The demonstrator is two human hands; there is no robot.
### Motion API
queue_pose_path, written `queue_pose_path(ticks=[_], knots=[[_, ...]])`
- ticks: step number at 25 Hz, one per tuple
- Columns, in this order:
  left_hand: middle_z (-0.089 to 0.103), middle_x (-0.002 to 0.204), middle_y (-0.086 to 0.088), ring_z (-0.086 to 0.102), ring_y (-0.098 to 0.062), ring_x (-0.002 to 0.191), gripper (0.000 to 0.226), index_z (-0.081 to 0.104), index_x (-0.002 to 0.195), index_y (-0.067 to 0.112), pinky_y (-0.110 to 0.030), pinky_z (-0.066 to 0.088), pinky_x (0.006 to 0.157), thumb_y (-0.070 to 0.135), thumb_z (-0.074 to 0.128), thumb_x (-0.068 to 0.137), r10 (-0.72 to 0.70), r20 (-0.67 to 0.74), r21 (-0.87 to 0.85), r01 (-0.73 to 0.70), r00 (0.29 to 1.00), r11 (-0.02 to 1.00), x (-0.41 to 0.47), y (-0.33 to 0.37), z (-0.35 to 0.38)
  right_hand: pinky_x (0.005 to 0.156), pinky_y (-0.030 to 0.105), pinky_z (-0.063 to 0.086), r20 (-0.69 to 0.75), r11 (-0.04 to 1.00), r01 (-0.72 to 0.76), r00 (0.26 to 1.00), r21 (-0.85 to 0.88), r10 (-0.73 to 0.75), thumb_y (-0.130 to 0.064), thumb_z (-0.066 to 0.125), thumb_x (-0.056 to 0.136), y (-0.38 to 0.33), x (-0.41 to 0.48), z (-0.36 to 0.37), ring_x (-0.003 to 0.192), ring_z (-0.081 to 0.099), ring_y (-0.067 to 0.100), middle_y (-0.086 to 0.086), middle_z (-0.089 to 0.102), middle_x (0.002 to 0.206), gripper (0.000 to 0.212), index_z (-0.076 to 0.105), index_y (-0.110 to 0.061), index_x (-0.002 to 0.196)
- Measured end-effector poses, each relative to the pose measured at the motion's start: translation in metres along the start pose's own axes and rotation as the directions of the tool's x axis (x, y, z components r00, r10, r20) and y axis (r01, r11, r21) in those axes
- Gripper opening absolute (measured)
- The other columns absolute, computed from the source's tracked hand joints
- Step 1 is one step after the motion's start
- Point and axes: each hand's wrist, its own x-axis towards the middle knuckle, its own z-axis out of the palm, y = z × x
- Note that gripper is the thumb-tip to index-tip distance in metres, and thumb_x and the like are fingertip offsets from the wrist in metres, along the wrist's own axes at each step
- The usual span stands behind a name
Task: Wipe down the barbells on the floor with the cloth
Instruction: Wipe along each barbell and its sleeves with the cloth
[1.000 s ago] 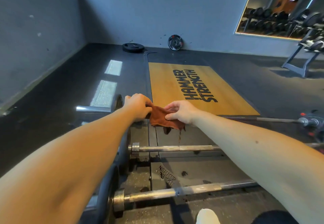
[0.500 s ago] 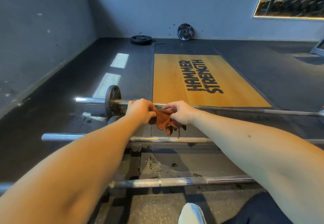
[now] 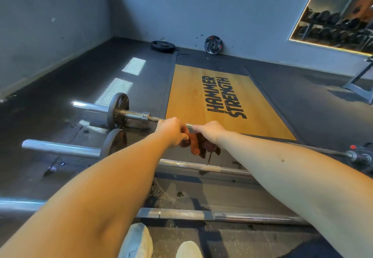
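Three barbells lie across the floor in front of me. The far barbell (image 3: 131, 114) carries a small black plate at its left end. My left hand (image 3: 171, 131) and my right hand (image 3: 210, 131) reach side by side over that bar's shaft. Both grip a crumpled rust-brown cloth (image 3: 201, 146) that hangs bunched between and below them, just above the middle barbell (image 3: 60, 148). The near barbell (image 3: 201, 215) runs under my forearms. Whether the cloth touches the far bar is hidden by my hands.
A wooden lifting platform (image 3: 189, 96) with black lettering lies beyond the bars. Two loose weight plates (image 3: 213, 44) rest by the back wall. A rack's leg (image 3: 359, 82) stands at right. My white shoes (image 3: 137, 241) are at the bottom edge.
My hands have moved forward with the cloth from over the middle bar to the far barbell's shaft. The cloth is more bunched. My view has shifted back.
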Motion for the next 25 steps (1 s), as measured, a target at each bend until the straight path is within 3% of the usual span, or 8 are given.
queue_pose_path(ticks=[3, 6, 10, 12, 15, 19, 22, 25], knots=[[0.067, 0.121, 0.002, 0.059, -0.024, 0.117, 0.033, 0.067, 0.126, 0.029, -0.044, 0.035, 0.108, 0.042, 0.064, 0.096, -0.03, -0.014, 0.029, 0.03, 0.999, 0.999, 0.026, 0.006, 0.009, 0.063, 0.04, 0.056, -0.074, 1.0, -0.027, 0.997, -0.009, 0.026, -0.058, 0.065, 0.092, 0.021, 0.024, -0.023, 0.061, 0.062, 0.027, 0.011, 0.066, 0.075, 0.057, 0.069, -0.002, 0.102], [0.069, 0.117, -0.004, 0.061, -0.028, 0.112, 0.032, 0.068, 0.121, 0.023, -0.043, 0.04, 0.102, 0.041, 0.063, 0.095, -0.127, -0.009, 0.084, 0.128, 0.992, 0.988, 0.062, 0.0, 0.043, 0.048, 0.026, 0.047, -0.102, 0.986, -0.163, 0.981, 0.047, 0.167, -0.049, 0.064, 0.097, 0.074, 0.044, -0.051, 0.045, 0.057, 0.021, 0.008, 0.064, 0.059, 0.05, 0.065, 0.001, 0.101], [0.068, 0.116, -0.009, 0.063, -0.032, 0.106, 0.033, 0.064, 0.12, 0.016, -0.043, 0.05, 0.095, 0.038, 0.061, 0.095, -0.195, 0.056, 0.107, 0.188, 0.979, 0.976, 0.122, 0.01, 0.116, 0.059, 0.027, 0.05, -0.21, 0.946, -0.269, 0.929, 0.183, 0.305, -0.03, 0.066, 0.1, 0.174, 0.089, -0.089, 0.068, 0.062, 0.017, 0.006, 0.069, 0.087, 0.025, 0.068, -0.011, 0.115], [0.066, 0.12, -0.011, 0.061, -0.032, 0.109, 0.034, 0.063, 0.122, 0.014, -0.042, 0.052, 0.091, 0.035, 0.06, 0.096, -0.213, 0.07, 0.122, 0.203, 0.975, 0.972, 0.153, 0.021, 0.149, 0.066, 0.028, 0.055, -0.258, 0.913, -0.288, 0.895, 0.289, 0.364, -0.018, 0.069, 0.097, 0.213, 0.127, -0.106, 0.081, 0.066, 0.021, 0.008, 0.07, 0.105, 0.03, 0.064, -0.012, 0.126], [0.059, 0.128, -0.012, 0.055, -0.032, 0.118, 0.039, 0.059, 0.129, 0.012, -0.044, 0.05, 0.093, 0.037, 0.06, 0.099, -0.199, 0.029, 0.198, 0.189, 0.98, 0.962, 0.2, 0.035, 0.185, 0.051, 0.028, 0.055, -0.162, 0.808, -0.338, 0.872, 0.482, 0.461, -0.014, 0.061, 0.102, 0.257, 0.186, -0.121, 0.072, 0.075, 0.033, 0.014, 0.076, 0.086, 0.044, 0.042, -0.014, 0.142], [0.052, 0.135, -0.01, 0.048, -0.031, 0.125, 0.051, 0.053, 0.137, 0.013, -0.043, 0.046, 0.098, 0.046, 0.061, 0.098, -0.163, -0.031, 0.326, 0.164, 0.986, 0.931, 0.273, 0.043, 0.221, 0.086, 0.044, 0.056, -0.218, 0.748, -0.398, 0.789, 0.531, 0.575, -0.046, 0.075, 0.085, 0.314, 0.279, -0.125, 0.101, 0.07, 0.035, 0.011, 0.071, 0.119, 0.073, 0.049, -0.018, 0.147], [0.052, 0.136, -0.008, 0.047, -0.03, 0.125, 0.056, 0.052, 0.137, 0.015, -0.042, 0.041, 0.104, 0.052, 0.06, 0.096, -0.108, -0.042, 0.431, 0.116, 0.993, 0.895, 0.314, 0.049, 0.241, 0.066, 0.037, 0.056, -0.154, 0.57, -0.428, 0.689, 0.702, 0.708, -0.062, 0.069, 0.086, 0.352, 0.331, -0.122, 0.079, 0.073, 0.03, 0.01, 0.075, 0.096, 0.06, 0.065, -0.01, 0.118], [0.051, 0.14, -0.007, 0.045, -0.031, 0.129, 0.063, 0.05, 0.139, 0.016, -0.045, 0.036, 0.113, 0.061, 0.053, 0.096, -0.067, 0.004, 0.484, 0.057, 0.998, 0.873, 0.341, 0.055, 0.257, 0.045, 0.031, 0.055, 0.027, 0.318, -0.336, 0.723, 0.886, 0.69, -0.062, 0.053, 0.097, 0.368, 0.356, -0.123, 0.06, 0.074, 0.025, 0.006, 0.077, 0.075, 0.053, 0.064, -0.011, 0.107]])
